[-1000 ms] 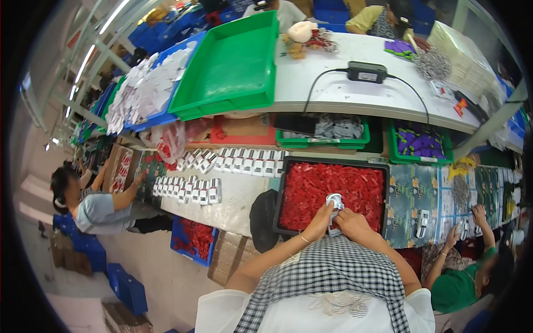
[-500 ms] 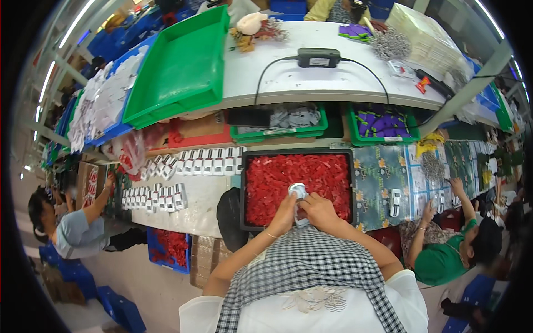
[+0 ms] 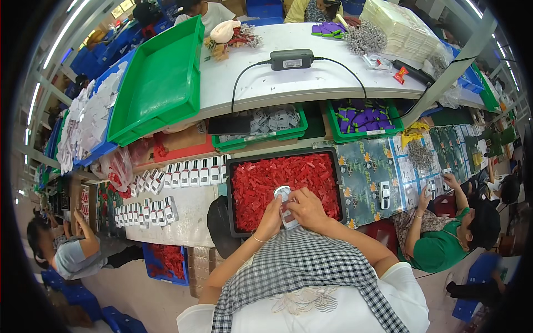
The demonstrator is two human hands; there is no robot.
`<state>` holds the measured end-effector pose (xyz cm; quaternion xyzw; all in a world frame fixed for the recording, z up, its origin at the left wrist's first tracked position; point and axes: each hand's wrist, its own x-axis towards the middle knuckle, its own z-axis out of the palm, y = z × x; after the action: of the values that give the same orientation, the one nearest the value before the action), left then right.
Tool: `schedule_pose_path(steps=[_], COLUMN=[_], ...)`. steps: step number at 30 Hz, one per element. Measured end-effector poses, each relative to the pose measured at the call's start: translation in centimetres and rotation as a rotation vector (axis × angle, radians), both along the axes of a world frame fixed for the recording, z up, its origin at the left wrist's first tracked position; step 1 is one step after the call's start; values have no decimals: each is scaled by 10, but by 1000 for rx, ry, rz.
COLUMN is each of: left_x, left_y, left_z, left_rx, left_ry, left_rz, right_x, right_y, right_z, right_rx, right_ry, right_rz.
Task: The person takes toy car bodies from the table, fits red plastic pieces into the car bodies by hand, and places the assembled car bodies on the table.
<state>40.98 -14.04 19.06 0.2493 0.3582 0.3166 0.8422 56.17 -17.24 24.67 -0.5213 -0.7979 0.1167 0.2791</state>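
Over the black tray (image 3: 233, 222) of small red pieces (image 3: 258, 177), my left hand (image 3: 268, 220) is closed round a white car-shaped shell (image 3: 282, 192) that looks like a toy car body. The shell stands tilted, with its far end above my fingers and its near end close to my apron. My right hand (image 3: 308, 210) is closed at the shell's right side, its fingertips pressed to the middle. Something reddish shows there, but what those fingertips hold is hidden.
White-and-black toy cars (image 3: 204, 172) stand in two rows at left. One white car (image 3: 385, 194) lies right, before a co-worker in green (image 3: 441, 244). Beyond, a shelf (image 3: 233, 91) carries a big green tray (image 3: 161, 77); green bins (image 3: 363, 119) sit beneath it.
My view has shifted, so the bench sits further left. The shell has turned more upright and shows its length, and my right hand has moved along its side.
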Motion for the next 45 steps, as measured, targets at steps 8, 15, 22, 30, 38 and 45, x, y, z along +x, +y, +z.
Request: schedule_pose_path(steps=[8, 15, 22, 30, 38, 45], left_x=[-2, 0, -2, 1, 1, 1], left_y=[2, 2, 2, 2, 1, 0], left_z=[-2, 2, 3, 5, 4, -6], left_rx=[-40, -4, -19, 12, -12, 125], left_ry=[-29, -27, -7, -2, -8, 104], left_rz=[-25, -25, -26, -42, 4, -3], right_x=[-1, -1, -3, -1, 0, -2], right_y=[-1, -2, -1, -1, -2, -1], right_z=[-7, -4, -6, -14, -16, -16], right_rx=[31, 7, -8, 42, 57, 31], right_ry=[95, 98, 126, 174, 178, 261], right_rz=[-159, -145, -179, -216, -200, -275])
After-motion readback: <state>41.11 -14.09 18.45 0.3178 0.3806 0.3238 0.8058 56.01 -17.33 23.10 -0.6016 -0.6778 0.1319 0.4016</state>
